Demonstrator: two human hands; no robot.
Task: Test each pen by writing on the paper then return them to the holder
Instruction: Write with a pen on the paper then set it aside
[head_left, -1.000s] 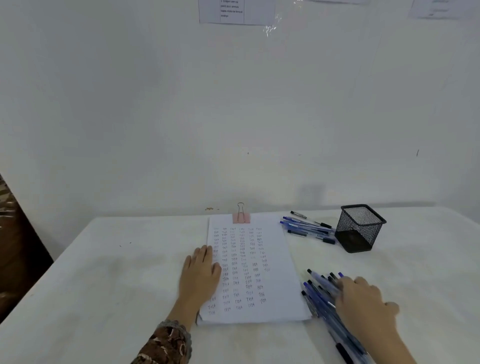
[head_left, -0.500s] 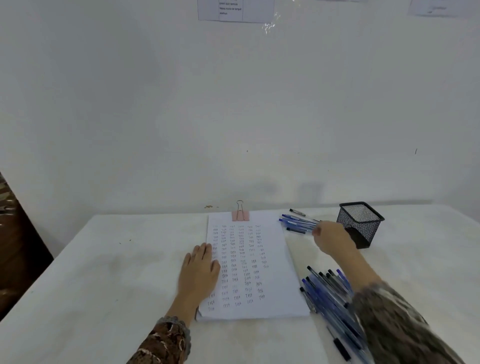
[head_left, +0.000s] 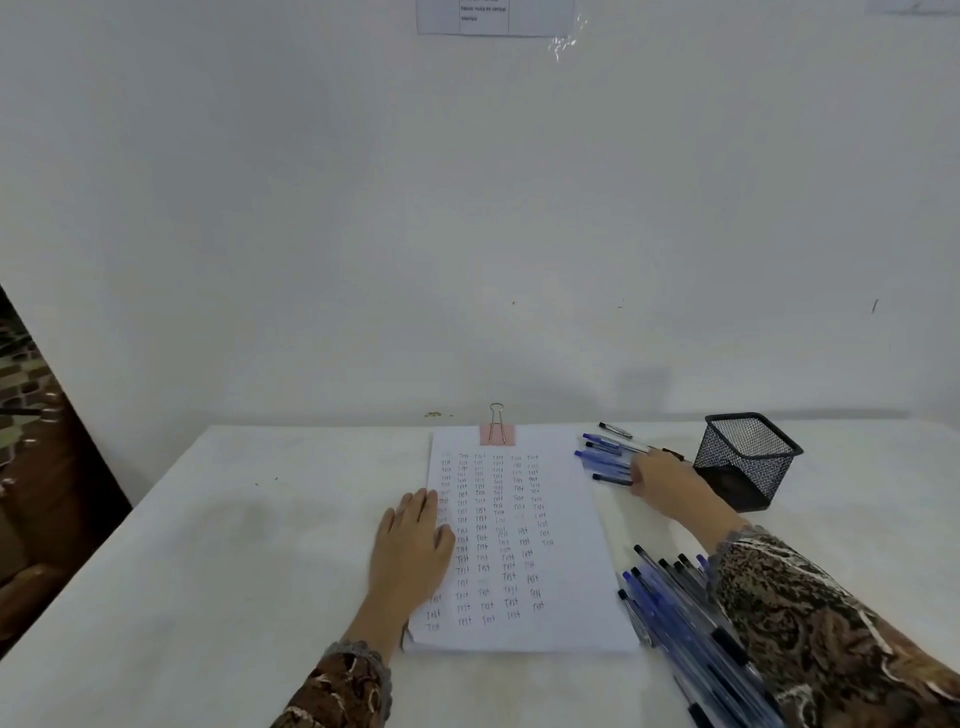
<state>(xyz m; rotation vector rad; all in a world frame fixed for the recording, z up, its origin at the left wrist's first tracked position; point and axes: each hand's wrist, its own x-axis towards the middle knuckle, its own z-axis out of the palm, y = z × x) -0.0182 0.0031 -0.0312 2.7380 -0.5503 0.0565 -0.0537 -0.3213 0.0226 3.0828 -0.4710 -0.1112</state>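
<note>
Pens lie in two groups on the right side of a white table (head_left: 208, 545). A small far group of pens (head_left: 602, 457), mostly blue with a couple of black ones, lies loose on the tabletop between the top right corner of the paper (head_left: 566, 571) and the black mesh pen holder (head_left: 745, 460). A larger near pile of pens (head_left: 670, 608) lies beside the paper's lower right edge, partly under the right forearm in its brown patterned sleeve (head_left: 810, 623). The right hand (head_left: 662, 486) reaches out to the far group, its fingers lying over the right ends of those pens, just beside the holder; whether it pinches a pen or only touches them cannot be told. The left hand (head_left: 415, 545) rests palm down on the left edge of the paper, fingers straight and close together, pressing the sheet flat. The paper is a stack of white sheets covered with columns of a short handwritten word, held at the top by a pink binder clip (head_left: 497, 434). The holder stands upright near the back of the table. Behind everything is a plain white wall, with a printed sheet (head_left: 493, 15) taped up high.
</note>
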